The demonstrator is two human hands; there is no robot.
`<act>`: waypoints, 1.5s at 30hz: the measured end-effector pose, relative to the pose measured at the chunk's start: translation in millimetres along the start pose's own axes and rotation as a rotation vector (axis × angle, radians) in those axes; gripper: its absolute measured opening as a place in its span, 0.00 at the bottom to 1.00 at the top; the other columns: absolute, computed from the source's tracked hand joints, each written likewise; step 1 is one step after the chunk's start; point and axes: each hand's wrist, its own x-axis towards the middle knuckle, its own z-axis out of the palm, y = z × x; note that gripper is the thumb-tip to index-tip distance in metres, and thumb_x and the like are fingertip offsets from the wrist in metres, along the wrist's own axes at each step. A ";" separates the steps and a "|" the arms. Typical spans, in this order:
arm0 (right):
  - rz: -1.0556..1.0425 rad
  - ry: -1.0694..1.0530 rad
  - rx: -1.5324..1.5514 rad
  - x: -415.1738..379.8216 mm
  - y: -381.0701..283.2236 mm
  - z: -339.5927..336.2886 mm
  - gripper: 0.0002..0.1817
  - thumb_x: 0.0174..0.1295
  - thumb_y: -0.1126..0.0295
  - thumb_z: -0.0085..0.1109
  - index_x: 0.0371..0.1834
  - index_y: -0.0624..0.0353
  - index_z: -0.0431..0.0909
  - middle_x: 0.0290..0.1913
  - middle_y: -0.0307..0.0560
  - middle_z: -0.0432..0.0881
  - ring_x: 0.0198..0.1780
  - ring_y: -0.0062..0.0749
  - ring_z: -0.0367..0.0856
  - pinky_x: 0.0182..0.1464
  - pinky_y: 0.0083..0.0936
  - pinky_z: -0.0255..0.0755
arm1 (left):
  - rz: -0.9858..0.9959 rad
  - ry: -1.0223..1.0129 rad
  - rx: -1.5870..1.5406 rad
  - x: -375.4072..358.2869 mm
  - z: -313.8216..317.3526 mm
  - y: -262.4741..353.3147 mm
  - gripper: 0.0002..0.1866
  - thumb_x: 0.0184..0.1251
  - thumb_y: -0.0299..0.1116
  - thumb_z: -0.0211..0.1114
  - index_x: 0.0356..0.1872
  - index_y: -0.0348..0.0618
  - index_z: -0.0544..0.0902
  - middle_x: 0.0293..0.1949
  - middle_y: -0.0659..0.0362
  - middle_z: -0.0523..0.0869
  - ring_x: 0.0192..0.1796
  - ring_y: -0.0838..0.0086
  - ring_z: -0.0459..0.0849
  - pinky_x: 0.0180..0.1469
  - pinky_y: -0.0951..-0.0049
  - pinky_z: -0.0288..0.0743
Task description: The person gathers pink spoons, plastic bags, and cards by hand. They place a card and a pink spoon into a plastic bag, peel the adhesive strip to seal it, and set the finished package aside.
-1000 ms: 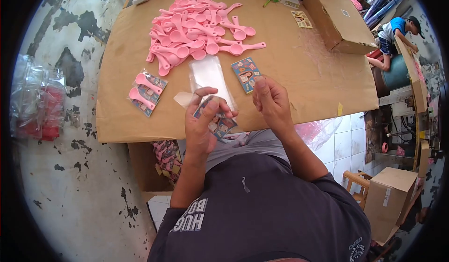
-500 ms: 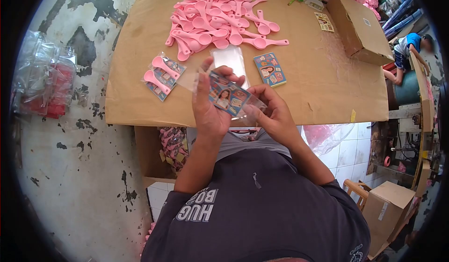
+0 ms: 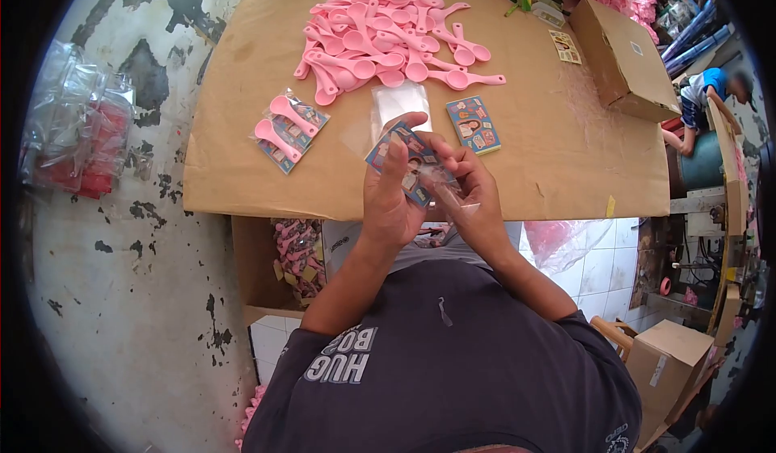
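Note:
Over the table's near edge, my left hand [image 3: 390,202] is closed on a blue printed card [image 3: 414,162] in a clear plastic sleeve, its thumb lying across the face. My right hand [image 3: 478,198] pinches the sleeve and the card's right side; loose clear film [image 3: 459,204] sticks out by its fingers. Just beyond lie flat clear bags [image 3: 404,104]. A stack of similar blue cards [image 3: 474,125] is to their right. At the left, two pink measuring spoons [image 3: 277,140] rest on bagged cards [image 3: 319,120].
A large heap of pink spoons [image 3: 364,45] covers the table's far middle. A cardboard box [image 3: 618,61] stands at the right, near a small yellowish card [image 3: 564,46]. Another person [image 3: 702,97] is beyond the table at the right. Bagged items [image 3: 85,130] lie at far left.
Both hands have drawn closer together around the sleeved card. My left hand has shifted right, and my right fingers now reach over the card's right side. The view has shifted slightly.

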 end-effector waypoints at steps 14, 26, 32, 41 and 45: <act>-0.402 0.032 -0.667 19.7 -34.2 -45.7 0.15 0.60 0.77 0.69 0.51 0.57 0.82 0.42 0.46 0.81 0.36 0.36 0.80 0.34 0.30 0.74 | 0.061 0.324 -0.108 17.0 -51.9 39.4 0.20 0.79 0.48 0.61 0.60 0.46 0.76 0.37 0.62 0.81 0.39 0.76 0.82 0.56 0.64 0.81; -0.411 -0.090 -1.418 138.8 -30.6 -127.1 0.16 0.67 0.72 0.60 0.58 0.57 0.80 0.56 0.50 0.81 0.59 0.46 0.75 0.62 0.37 0.71 | 0.141 0.358 0.047 5.6 -40.7 47.4 0.26 0.77 0.52 0.62 0.63 0.43 0.75 0.46 0.58 0.83 0.49 0.70 0.84 0.65 0.58 0.78; -0.323 -0.102 -1.421 129.4 -39.8 -123.2 0.08 0.68 0.69 0.61 0.47 0.57 0.81 0.47 0.48 0.83 0.51 0.44 0.80 0.52 0.36 0.75 | 0.291 0.318 0.049 15.8 -46.6 52.0 0.26 0.76 0.52 0.63 0.61 0.43 0.75 0.46 0.56 0.85 0.48 0.69 0.85 0.68 0.57 0.77; 0.231 -0.161 -0.521 32.6 -64.0 -77.7 0.08 0.71 0.71 0.63 0.48 0.62 0.80 0.35 0.35 0.82 0.32 0.14 0.79 0.33 0.15 0.73 | 0.436 0.286 0.027 31.4 -32.2 41.7 0.28 0.77 0.53 0.60 0.64 0.43 0.70 0.46 0.55 0.84 0.50 0.67 0.85 0.67 0.54 0.78; 0.334 -0.263 -0.246 12.5 -53.4 -62.7 0.09 0.70 0.74 0.64 0.50 0.65 0.80 0.38 0.36 0.84 0.33 0.15 0.80 0.36 0.14 0.76 | 0.323 0.247 0.013 36.4 -25.6 28.3 0.27 0.78 0.53 0.59 0.64 0.43 0.71 0.45 0.54 0.84 0.49 0.68 0.85 0.66 0.54 0.80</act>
